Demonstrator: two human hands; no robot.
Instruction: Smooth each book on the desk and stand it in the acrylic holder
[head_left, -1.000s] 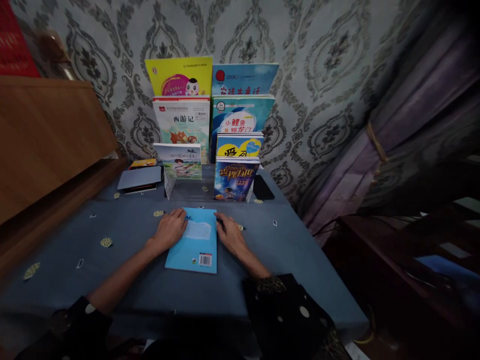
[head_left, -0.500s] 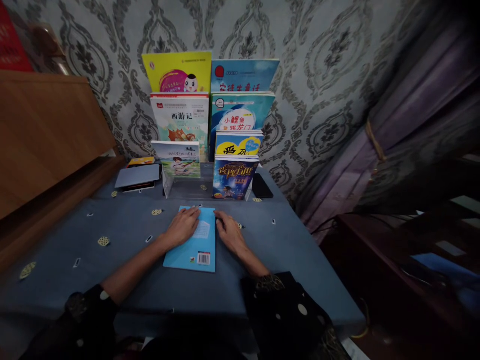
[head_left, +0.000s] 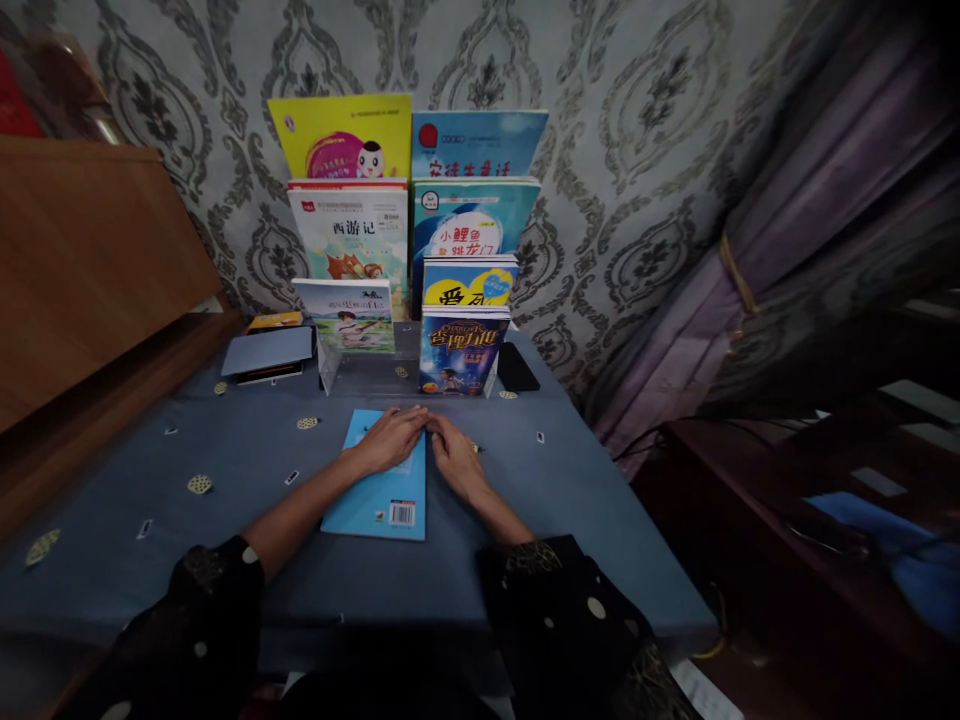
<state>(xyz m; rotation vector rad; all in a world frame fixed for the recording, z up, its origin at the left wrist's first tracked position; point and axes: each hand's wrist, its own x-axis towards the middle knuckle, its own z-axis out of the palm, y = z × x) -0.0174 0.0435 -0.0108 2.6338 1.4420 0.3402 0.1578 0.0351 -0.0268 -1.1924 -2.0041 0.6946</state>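
A light-blue book (head_left: pixel 352 508) lies on the cloth-covered table, its barcode at the lower right of the upward face. My left hand (head_left: pixel 391 440) rests flat across the upper part of this book, fingers stretched toward its right edge. Close beside that edge is my right hand (head_left: pixel 455 458), fingers extended and touching the book's upper right side. The fingertips of both hands meet or nearly meet there. I see nothing held in either palm, though the undersides are hidden.
Behind the book stands a clear tiered rack (head_left: pixel 360 378) with several upright books, including a dark-blue one (head_left: pixel 459 352) in front. A black phone-like slab (head_left: pixel 517 367) lies to its right, and a grey flat object (head_left: pixel 268 352) to its left. A wooden panel (head_left: pixel 82 270) borders the left.
My left hand has slid right across the blue book to its right edge, beside my right hand. The right hand stays at the edge. The view has shifted slightly.
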